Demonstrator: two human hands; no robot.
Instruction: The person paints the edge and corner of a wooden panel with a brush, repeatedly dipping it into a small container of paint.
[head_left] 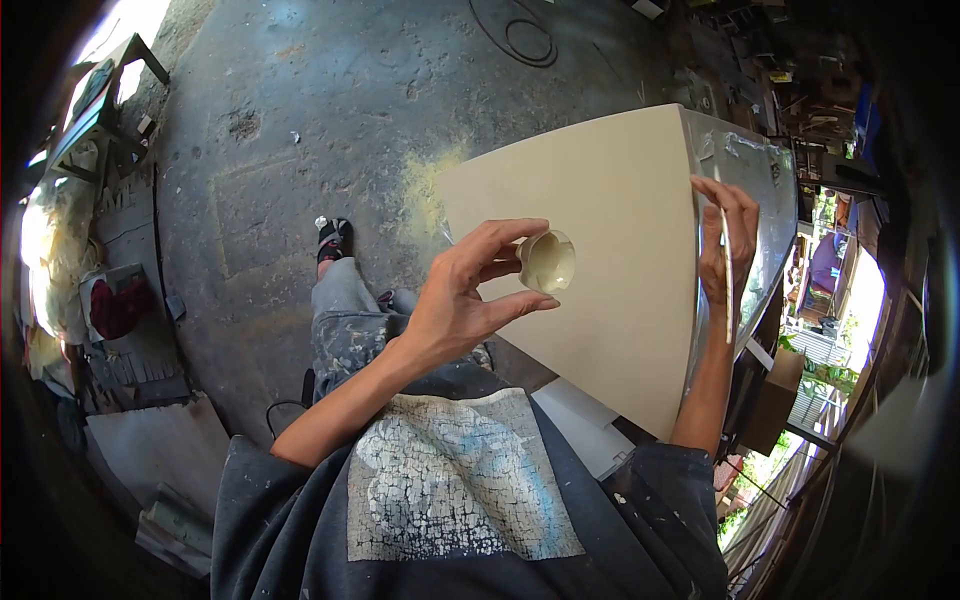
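Note:
My left hand [470, 285] holds a small cup [548, 262] between thumb and fingers, with pale cream liquid or coating inside it. The cup is over a large flat cream-coloured panel [610, 300]. At the panel's right edge, my right hand [732, 235] has its fingers bent around a thin, pale stick [728, 290], which points down toward my forearm. Some of the right hand's fingertips are near the panel's edge.
Clear plastic film [745, 155] lies along the panel's right side. Yellowish powder [430, 190] marks the concrete floor [330, 110]. A coiled hose [530, 45] lies beyond. At the left are a green bench [95, 105] and a dark red cloth [118, 305].

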